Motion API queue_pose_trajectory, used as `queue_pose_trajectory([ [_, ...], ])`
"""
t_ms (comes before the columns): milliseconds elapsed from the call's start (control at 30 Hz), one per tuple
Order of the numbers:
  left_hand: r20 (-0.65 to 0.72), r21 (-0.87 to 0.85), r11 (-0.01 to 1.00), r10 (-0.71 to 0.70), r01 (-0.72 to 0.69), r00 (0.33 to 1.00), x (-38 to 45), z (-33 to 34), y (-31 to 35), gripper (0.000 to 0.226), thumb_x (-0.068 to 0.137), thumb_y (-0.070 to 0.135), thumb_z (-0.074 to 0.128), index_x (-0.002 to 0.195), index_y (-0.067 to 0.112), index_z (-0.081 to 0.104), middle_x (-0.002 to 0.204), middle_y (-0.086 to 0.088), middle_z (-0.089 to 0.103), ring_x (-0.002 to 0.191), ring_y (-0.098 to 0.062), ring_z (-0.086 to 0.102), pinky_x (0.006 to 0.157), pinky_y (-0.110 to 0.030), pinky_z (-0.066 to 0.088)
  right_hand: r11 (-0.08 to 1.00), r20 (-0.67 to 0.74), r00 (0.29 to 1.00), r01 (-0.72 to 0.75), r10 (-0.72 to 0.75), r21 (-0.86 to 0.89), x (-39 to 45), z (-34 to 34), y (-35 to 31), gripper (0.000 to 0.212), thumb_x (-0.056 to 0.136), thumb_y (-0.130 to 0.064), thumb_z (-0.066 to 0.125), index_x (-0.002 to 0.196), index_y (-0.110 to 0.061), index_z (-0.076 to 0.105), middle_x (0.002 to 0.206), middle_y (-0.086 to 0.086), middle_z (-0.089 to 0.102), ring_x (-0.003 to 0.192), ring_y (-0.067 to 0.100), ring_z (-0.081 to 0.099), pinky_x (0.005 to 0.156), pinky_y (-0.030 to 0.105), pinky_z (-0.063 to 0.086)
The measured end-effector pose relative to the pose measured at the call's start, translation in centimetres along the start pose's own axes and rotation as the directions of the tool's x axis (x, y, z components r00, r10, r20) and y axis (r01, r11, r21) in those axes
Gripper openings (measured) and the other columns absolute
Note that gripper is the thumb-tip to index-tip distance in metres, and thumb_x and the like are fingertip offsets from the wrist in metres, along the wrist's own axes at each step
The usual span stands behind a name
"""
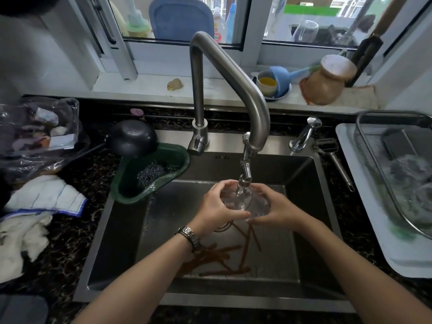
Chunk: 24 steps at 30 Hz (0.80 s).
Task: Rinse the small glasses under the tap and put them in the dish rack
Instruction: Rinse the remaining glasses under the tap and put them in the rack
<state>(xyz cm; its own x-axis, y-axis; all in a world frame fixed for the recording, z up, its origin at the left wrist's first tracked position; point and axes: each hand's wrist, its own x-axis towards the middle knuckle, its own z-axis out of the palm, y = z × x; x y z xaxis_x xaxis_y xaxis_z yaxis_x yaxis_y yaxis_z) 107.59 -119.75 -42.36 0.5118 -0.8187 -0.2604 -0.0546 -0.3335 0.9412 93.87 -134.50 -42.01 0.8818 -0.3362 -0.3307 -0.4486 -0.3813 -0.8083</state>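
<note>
Both hands cup 1 small glass [243,199] under the tap [245,176] over the sink [311,206]: left hand [217,204] and right hand [278,206] curl around its sides. The dish rack [378,164] sits right, on the bench.

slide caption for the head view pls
Both hands hold a small clear glass under the steel tap.

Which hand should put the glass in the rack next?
Probably the right hand. The dish rack stands on the right side of the sink, nearer that hand. Both hands grip the glass now, so the left hand would have to cross over.
</note>
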Motion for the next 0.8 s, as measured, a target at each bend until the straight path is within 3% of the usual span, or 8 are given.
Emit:
queue_pose_trajectory([
  [133,0.023,-0.011,0.999,0.035,-0.035,0.999,-0.2,-0.1,-0.3,0.075,0.059,0.013,0.09,0.115,0.042,0.051,0.119,0.006,0.06,0.11,-0.003,0.059,0.092,-0.027,0.055,0.998,-0.07,0.996,0.043,-0.046,-0.038,0.2,0.4,0.3,0.073,0.062,-0.026,0.088,0.125,-0.029,0.05,0.121,-0.013,0.055,0.112,0.001,0.056,0.094,0.024,0.051],
  [233,0.094,-0.038,0.999,0.023,-0.02,0.995,-0.4,-0.4,-0.7,0.088,0.063,0.012,0.088,0.135,0.034,0.043,0.13,0.006,0.052,0.117,-0.005,0.056,0.097,-0.028,0.052,0.994,-0.191,0.978,0.073,-0.087,-0.08,-0.1,1.2,0.6,0.073,0.058,-0.04,0.086,0.122,-0.023,0.054,0.115,-0.01,0.058,0.105,0.005,0.059,0.089,0.03,0.054],
  [333,0.081,-0.015,0.999,-0.046,0.047,0.996,-0.3,-0.2,-1.0,0.101,0.058,0.028,0.091,0.143,0.029,0.035,0.133,0.007,0.049,0.117,-0.006,0.055,0.098,-0.032,0.052,0.988,-0.321,0.942,0.051,-0.095,-0.144,-0.3,2.3,0.6,0.074,0.054,-0.048,0.079,0.118,-0.024,0.052,0.113,-0.009,0.055,0.103,0.006,0.056,0.087,0.029,0.053],
  [400,0.02,-0.025,0.995,-0.091,0.092,0.996,-0.3,0.1,-0.8,0.098,0.054,0.039,0.091,0.138,0.027,0.041,0.129,0.006,0.053,0.113,-0.007,0.057,0.094,-0.03,0.053,0.983,-0.382,0.919,0.025,-0.094,-0.182,-0.2,2.9,0.7,0.072,0.054,-0.044,0.079,0.118,-0.023,0.052,0.112,-0.008,0.054,0.103,0.01,0.054,0.088,0.033,0.052],
  [500,-0.037,-0.003,0.99,-0.139,0.139,0.99,-0.4,0.4,-0.3,0.083,0.058,0.043,0.088,0.129,0.026,0.048,0.121,0.009,0.054,0.107,-0.005,0.056,0.079,-0.015,0.049,0.979,-0.443,0.892,-0.002,-0.092,-0.206,-0.3,3.5,0.6,0.066,0.058,-0.033,0.081,0.116,-0.023,0.052,0.11,-0.008,0.052,0.102,0.012,0.052,0.087,0.035,0.052],
  [633,-0.076,0.033,0.986,-0.161,0.164,0.984,-0.2,1.0,-0.3,0.077,0.059,0.047,0.087,0.124,0.025,0.052,0.118,0.008,0.057,0.107,-0.007,0.056,0.079,-0.015,0.047,0.976,-0.484,0.87,-0.022,-0.089,-0.218,-0.6,4.0,0.1,0.063,0.06,-0.029,0.08,0.116,-0.02,0.052,0.108,-0.008,0.049,0.101,0.014,0.051,0.085,0.035,0.052],
  [733,-0.113,0.054,0.988,-0.135,0.142,0.984,-0.2,1.1,-0.3,0.072,0.06,0.04,0.089,0.121,0.022,0.055,0.115,0.007,0.059,0.101,-0.003,0.057,0.074,-0.01,0.046,0.972,-0.509,0.857,-0.04,-0.086,-0.231,-0.8,4.5,-0.2,0.064,0.063,-0.029,0.081,0.119,-0.017,0.051,0.109,-0.009,0.044,0.103,0.015,0.05,0.083,0.033,0.051],
  [800,-0.124,0.063,0.991,-0.106,0.115,0.987,-0.1,1.1,-0.3,0.071,0.059,0.037,0.089,0.12,0.022,0.056,0.115,0.007,0.06,0.103,-0.005,0.057,0.078,-0.012,0.046,0.968,-0.512,0.856,-0.06,-0.075,-0.242,-0.8,4.8,-0.2,0.07,0.064,-0.035,0.082,0.123,-0.017,0.048,0.113,-0.007,0.043,0.104,0.012,0.046,0.082,0.029,0.049],
])
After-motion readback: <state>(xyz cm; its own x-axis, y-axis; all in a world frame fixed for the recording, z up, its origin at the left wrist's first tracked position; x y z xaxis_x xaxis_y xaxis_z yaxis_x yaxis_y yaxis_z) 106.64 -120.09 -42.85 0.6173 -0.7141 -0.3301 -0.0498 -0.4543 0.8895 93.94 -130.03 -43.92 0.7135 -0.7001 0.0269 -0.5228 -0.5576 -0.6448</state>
